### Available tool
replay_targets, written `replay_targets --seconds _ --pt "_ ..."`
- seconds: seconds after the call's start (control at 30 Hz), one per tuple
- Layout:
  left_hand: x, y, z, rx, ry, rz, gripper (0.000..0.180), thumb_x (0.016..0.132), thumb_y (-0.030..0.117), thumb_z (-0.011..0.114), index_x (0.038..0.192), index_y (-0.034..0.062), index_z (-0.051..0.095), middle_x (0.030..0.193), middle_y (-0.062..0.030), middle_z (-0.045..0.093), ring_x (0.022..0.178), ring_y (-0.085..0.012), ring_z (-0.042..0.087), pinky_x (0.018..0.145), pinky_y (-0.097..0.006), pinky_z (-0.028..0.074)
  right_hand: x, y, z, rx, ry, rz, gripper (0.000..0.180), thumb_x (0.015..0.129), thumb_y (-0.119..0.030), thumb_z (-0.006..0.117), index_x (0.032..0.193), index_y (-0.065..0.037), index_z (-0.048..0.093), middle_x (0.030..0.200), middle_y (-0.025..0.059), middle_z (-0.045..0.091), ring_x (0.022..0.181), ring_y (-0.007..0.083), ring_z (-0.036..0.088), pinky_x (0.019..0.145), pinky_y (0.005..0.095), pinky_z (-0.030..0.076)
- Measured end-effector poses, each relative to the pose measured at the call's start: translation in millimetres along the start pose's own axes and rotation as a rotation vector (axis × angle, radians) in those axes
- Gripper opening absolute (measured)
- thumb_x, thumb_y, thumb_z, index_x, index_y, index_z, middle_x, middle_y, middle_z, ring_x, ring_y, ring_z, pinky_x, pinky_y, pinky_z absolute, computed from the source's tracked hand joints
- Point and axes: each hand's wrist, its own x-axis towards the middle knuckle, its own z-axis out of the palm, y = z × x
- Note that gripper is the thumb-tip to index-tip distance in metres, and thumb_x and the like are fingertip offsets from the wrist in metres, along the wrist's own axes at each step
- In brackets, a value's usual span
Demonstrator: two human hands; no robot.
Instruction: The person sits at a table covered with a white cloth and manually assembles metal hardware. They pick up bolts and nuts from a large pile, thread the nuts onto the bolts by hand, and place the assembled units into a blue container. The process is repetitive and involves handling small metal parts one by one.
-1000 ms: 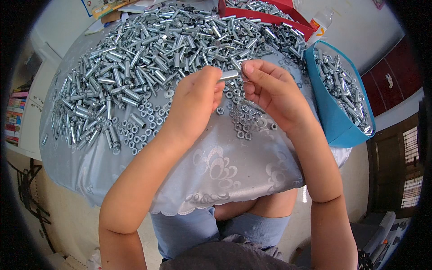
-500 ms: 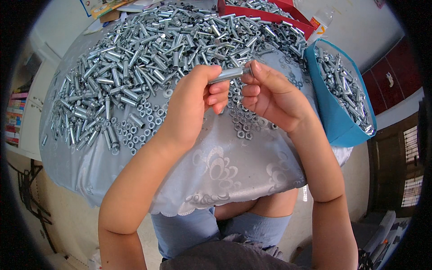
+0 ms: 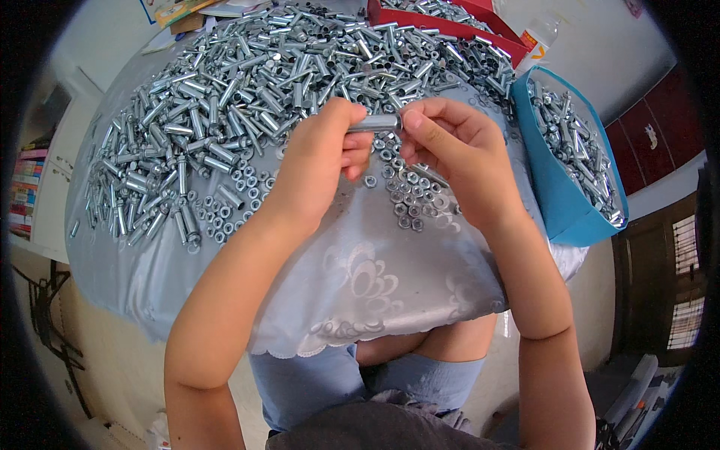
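Over the near edge of the metal heap, my left hand [image 3: 315,154] is closed around a shiny expansion bolt [image 3: 377,123], held nearly level with its sleeve pointing right. My right hand [image 3: 469,154] pinches the right end of that bolt between thumb and fingers; whatever small part sits in the pinch is hidden by the fingertips. Below the hands, several loose hex nuts [image 3: 405,201] lie on the grey patterned tablecloth [image 3: 390,300]. A metal rod or sleeve [image 3: 430,175] shows just under my right hand; I cannot tell whether it lies on the table or is held.
A wide heap of metal sleeves and bolts [image 3: 300,67] covers the table's far side. At the right stands a blue fabric bin [image 3: 568,206] filled with bolts. Behind the heap are a red tray [image 3: 450,30] with metal parts and a clear bottle [image 3: 541,34].
My right hand has turned and its fingers have shifted on the bolt's right end. The narrower tip seen there before is now covered. My left hand keeps its grip.
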Motion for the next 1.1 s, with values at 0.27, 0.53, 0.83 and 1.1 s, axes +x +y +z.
replay_targets --seconds 0.27,0.53,0.83,1.1 --pt "-0.4 1.1 4.0 -0.143 -0.065 -0.083 0.047 0.086 0.042 0.043 0.052 0.0178 0.021 0.045 0.0049 0.022 0.041 -0.0090 0.025 0.046 -0.025 0.025 -4.0 1.2 4.7 -0.147 -0.015 -0.261 0.015 0.077 -0.009 0.064 0.087 0.002 0.061 0.083 0.0062 0.062 0.073 0.0104 0.057 0.067 0.0240 0.046" --pt "7.8 -3.0 -10.4 -0.521 -0.113 -0.187 0.042 0.086 0.030 0.037 0.050 0.0164 0.020 0.044 0.0047 0.018 0.040 -0.0096 0.024 0.043 -0.025 0.024 5.6 -0.4 -22.4 -1.284 -0.136 -0.664 0.008 0.065 -0.015 0.067 0.072 -0.011 0.068 0.077 0.0028 0.060 0.081 0.0233 0.052 0.077 0.0331 0.037" --pt "5.9 -0.5 -13.0 -0.477 -0.118 -0.175 0.043 0.086 0.030 0.039 0.050 0.0166 0.019 0.044 0.0043 0.017 0.041 -0.0098 0.023 0.043 -0.025 0.024 2.2 -1.0 -30.1 -1.382 -0.356 -0.471 0.011 0.065 -0.012 0.067 0.076 -0.014 0.069 0.077 0.0005 0.057 0.082 0.0193 0.048 0.078 0.0316 0.035" --pt "5.6 0.4 -11.9 -0.457 -0.099 -0.188 0.044 0.085 0.028 0.042 0.050 0.0163 0.018 0.045 0.0037 0.018 0.041 -0.0099 0.024 0.044 -0.026 0.024 2.1 -0.1 -27.5 -1.370 -0.336 -0.539 0.012 0.065 -0.014 0.067 0.077 -0.015 0.069 0.078 0.0014 0.056 0.082 0.0210 0.050 0.076 0.0327 0.037"
